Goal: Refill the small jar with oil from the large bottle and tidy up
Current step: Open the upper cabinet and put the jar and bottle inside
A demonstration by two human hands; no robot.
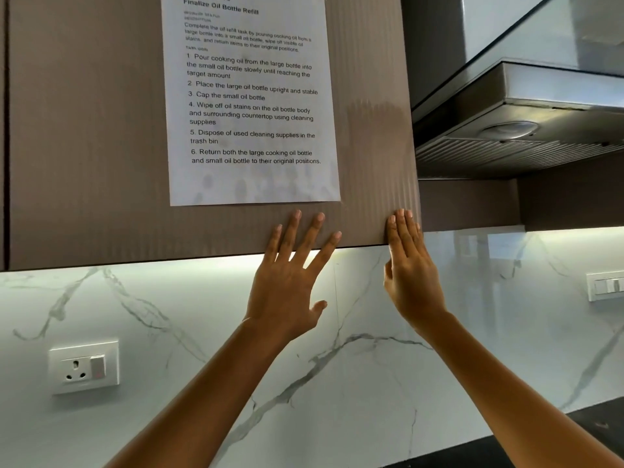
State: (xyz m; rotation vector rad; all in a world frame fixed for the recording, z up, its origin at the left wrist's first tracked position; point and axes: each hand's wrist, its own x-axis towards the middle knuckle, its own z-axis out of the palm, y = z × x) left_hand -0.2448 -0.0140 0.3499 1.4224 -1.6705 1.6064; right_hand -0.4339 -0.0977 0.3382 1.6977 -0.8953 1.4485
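Note:
Neither the small jar nor the large oil bottle is in view. Both hands are raised to the lower part of a brown ribbed wall-cabinet door [87, 163]. My left hand [290, 278] lies flat with fingers spread, its fingertips on the door just under a taped paper sheet [251, 103] of printed instructions. My right hand [410, 265] is flat with fingers together at the door's lower right corner. Neither hand holds anything.
A steel and glass range hood [520, 123] juts out to the right of the cabinet. Below is a white marble backsplash [337, 366] with a socket [84, 366] at left and a switch plate [606, 285] at right. A dark countertop edge [506, 447] shows at bottom right.

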